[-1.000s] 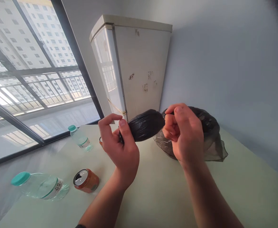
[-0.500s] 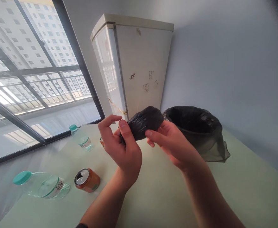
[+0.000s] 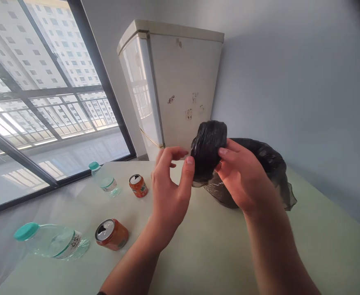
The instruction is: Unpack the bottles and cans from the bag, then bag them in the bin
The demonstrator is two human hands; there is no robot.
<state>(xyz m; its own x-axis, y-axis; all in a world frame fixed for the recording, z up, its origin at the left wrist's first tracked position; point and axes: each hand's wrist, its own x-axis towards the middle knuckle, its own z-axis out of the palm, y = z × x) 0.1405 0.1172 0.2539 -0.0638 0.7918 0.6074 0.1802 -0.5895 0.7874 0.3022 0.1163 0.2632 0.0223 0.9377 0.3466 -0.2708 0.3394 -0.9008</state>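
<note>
"Where is the folded black plastic bag (image 3: 209, 145)?"

"Up in the air over the surface (image 3: 204, 250), between the two hands."

"Who has it?"

"The right hand (image 3: 246, 178). Its grip is pinched on the side of the bag. The thumb is on the front, and some fingers are tucked behind."

"And the left hand (image 3: 170, 188)?"

"Its grip is partly spread, with a gap between the thumb and the bent fingers. The thumb tip is right by the bag's other edge. I can't tell if it touches."

"What's behind the right hand?"

"A round bin (image 3: 221, 192) with a thin, dark bin liner (image 3: 272, 157) over it. The hand hides part of it."

"What else is there?"

"Two orange cans. The near can (image 3: 112, 234) has a hole in its top, and the far can (image 3: 138, 186) is just left of the left hand. The near bottle (image 3: 60, 241) and the far bottle (image 3: 106, 180) are clear, with green caps."

"And at the back?"

"A white fridge (image 3: 186, 73) with brown marks."
</note>
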